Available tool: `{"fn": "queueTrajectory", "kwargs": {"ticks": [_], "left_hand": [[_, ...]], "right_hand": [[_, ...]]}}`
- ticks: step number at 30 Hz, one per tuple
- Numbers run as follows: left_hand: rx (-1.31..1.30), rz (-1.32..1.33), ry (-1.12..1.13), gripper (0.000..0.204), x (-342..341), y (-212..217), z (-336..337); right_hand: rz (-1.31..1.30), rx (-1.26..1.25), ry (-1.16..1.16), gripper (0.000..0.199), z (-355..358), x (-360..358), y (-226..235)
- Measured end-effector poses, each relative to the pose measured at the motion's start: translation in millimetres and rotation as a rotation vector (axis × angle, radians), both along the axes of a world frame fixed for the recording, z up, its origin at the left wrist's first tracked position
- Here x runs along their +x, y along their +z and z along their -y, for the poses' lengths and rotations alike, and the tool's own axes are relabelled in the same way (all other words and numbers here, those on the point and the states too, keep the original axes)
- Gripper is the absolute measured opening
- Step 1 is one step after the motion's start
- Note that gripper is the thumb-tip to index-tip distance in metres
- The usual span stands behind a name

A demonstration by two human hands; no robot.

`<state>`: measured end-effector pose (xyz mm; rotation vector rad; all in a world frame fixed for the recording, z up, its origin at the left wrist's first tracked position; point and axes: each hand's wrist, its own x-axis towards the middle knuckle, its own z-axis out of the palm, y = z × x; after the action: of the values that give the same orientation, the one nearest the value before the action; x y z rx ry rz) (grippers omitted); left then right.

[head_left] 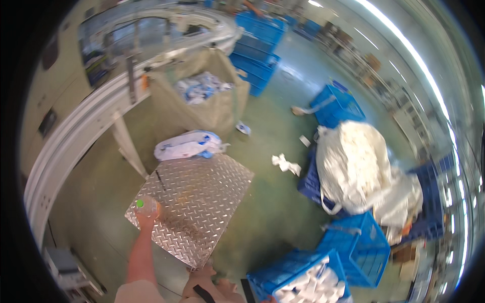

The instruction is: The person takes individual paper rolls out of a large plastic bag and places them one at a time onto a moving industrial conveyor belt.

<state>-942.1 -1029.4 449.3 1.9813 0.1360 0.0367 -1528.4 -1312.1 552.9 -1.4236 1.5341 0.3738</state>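
Note:
My left hand (146, 218) reaches forward and grips a clear plastic bottle (147, 206) with a green cap and orange liquid, standing at the left corner of a ridged metal plate (202, 197). A white and blue plastic bag (188, 145) lies at the plate's far edge. My right hand is out of sight; only my feet (207, 283) show at the lower edge.
A tan sack (212, 108) full of white and blue bags stands beyond the plate beside a curved conveyor (91, 121). Blue crates (356, 250) and a big white bag (353, 166) crowd the right. Crumpled paper (285, 164) lies on the green floor.

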Motion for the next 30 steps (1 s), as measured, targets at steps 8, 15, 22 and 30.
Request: {"fn": "queueTrajectory", "kwargs": {"ticks": [8, 15, 22, 30], "left_hand": [[0.792, -0.163, -0.066, 0.038, -88, -33, -10], [0.166, -0.797, -0.868, 0.033, -212, -9, 84], [0.447, -0.730, -1.122, 0.031, -268, 26, 207], [0.438, -0.803, -0.762, 0.014, -487, 53, 218]], "right_hand": [[-0.070, -0.348, -0.043, 0.049, -79, -55, -11], [-0.300, -0.015, -0.283, 0.041, -161, -128, 15], [-0.268, -0.076, -0.861, 0.042, -250, -254, -21], [0.011, 0.191, -1.258, 0.037, -313, -414, -22]]}}
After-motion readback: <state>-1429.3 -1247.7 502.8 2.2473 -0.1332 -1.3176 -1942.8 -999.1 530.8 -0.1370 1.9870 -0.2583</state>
